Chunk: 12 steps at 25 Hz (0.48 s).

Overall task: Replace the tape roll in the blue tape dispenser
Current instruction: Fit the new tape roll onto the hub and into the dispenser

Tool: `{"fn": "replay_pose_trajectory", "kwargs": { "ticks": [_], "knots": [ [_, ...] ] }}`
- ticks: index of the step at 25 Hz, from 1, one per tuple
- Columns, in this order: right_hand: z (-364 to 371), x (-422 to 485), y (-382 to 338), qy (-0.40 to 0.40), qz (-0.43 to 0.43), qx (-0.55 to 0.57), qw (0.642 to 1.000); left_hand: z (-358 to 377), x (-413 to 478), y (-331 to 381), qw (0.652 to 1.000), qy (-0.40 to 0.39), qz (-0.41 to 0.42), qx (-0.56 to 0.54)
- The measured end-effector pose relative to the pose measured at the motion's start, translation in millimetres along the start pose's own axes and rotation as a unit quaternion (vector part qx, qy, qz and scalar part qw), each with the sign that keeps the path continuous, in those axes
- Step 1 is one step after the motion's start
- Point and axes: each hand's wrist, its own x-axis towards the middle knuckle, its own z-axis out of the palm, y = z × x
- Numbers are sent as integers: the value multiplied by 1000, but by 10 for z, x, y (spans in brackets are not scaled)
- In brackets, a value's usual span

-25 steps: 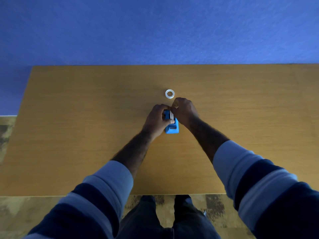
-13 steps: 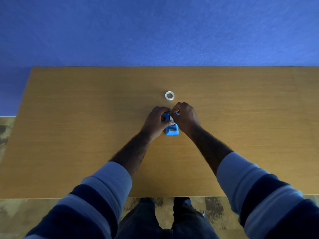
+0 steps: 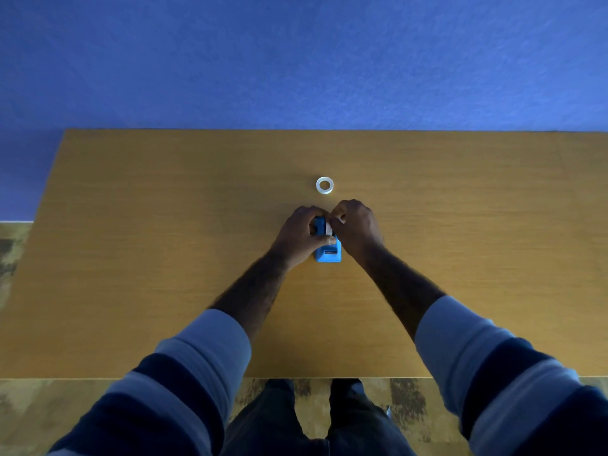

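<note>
The blue tape dispenser (image 3: pixel 328 253) stands on the wooden table (image 3: pixel 164 258), near its middle. My left hand (image 3: pixel 301 236) is closed around its left side, thumb laid across the top. My right hand (image 3: pixel 357 230) pinches a white tape roll (image 3: pixel 328 229) that sits upright in the dispenser's top opening; most of that roll is hidden by my fingers. A second white tape ring (image 3: pixel 324 185) lies flat on the table just beyond both hands, touching nothing.
A blue wall (image 3: pixel 296 60) rises behind the table's far edge. The near edge runs in front of my legs, with patterned floor (image 3: pixel 19 406) below and to the left.
Both hands stay on the dispenser. My right fingers have shifted slightly at the white roll in the top; the dispenser and the loose ring have not moved.
</note>
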Motion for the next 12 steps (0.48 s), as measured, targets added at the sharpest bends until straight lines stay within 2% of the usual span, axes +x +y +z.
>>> {"fn": "replay_pose_trajectory", "kwargs": {
  "ticks": [6,12],
  "knots": [
    [51,-85,-23,41,-8,-9,999,18,5,-12,1000,5,4,1],
    [12,72,-125,16,22,-57,998,28,-8,26,1000,8,-1,22]
  ]
}}
